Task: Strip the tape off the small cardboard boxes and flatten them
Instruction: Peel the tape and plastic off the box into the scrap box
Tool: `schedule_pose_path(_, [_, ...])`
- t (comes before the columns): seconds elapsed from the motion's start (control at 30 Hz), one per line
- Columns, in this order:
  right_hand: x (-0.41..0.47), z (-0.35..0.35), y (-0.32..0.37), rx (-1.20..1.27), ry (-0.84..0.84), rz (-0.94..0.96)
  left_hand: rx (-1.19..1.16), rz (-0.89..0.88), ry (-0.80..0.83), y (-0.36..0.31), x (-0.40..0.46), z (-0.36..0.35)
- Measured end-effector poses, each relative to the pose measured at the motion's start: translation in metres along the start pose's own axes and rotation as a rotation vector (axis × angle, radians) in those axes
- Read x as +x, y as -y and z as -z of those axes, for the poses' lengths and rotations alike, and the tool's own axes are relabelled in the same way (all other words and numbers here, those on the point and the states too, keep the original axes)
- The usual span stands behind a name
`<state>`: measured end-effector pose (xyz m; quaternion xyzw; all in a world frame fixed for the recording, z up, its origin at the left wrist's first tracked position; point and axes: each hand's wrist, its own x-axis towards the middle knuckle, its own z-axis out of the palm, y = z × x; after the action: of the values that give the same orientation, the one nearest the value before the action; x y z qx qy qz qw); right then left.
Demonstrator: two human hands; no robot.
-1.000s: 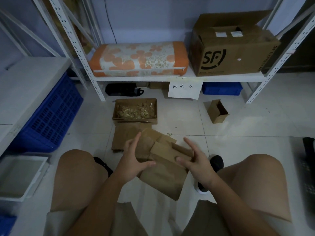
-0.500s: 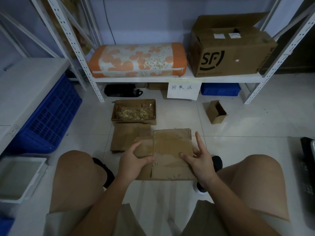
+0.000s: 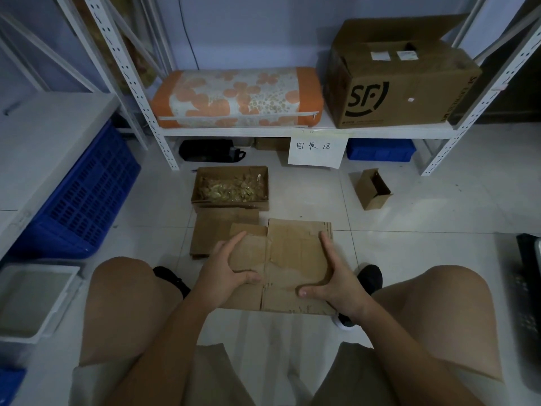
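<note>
A seated person holds a flattened box [image 3: 288, 265] between the knees, above the tiled floor [image 3: 409, 218]. The left hand [image 3: 225, 273] grips its left edge, thumb across the top face and fingers spread along the side; the right hand [image 3: 336, 282] grips the right edge, thumb laid on the cardboard and index finger straight up the side. The sheet spans the gap between both hands. Beyond it, flat cardboard [image 3: 216, 232] lies on the floor, with a tray of tape scraps [image 3: 231, 186] behind and a small open box [image 3: 373, 189] to the right.
</note>
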<state>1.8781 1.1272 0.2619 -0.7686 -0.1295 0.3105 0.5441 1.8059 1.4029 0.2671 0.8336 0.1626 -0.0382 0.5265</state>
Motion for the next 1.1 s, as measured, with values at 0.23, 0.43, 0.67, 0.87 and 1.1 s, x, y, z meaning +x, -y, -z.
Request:
schedule_pose_path(0.23, [0.005,-0.001,0.001,-0.140,-0.030,-0.001,0.056,0.023,0.061,0.011,-0.003,-0.012])
schedule_pose_path(0.43, [0.026,-0.015,0.004,-0.222,-0.039,-0.024,0.065,0.057,0.099,0.026,0.008,-0.002])
schedule_pose_path(0.67, [0.084,-0.027,0.007,-0.380,0.001,-0.161,0.093,0.084,0.104,0.058,0.044,0.010])
schedule_pose_path(0.87, [0.181,-0.054,-0.028,-0.431,0.078,-0.285,0.164,0.213,0.145,0.122,0.122,0.017])
schedule_pose_path(1.1, [0.335,-0.105,-0.090,-0.489,0.247,-0.379,0.286,0.394,0.170,0.236,0.232,0.037])
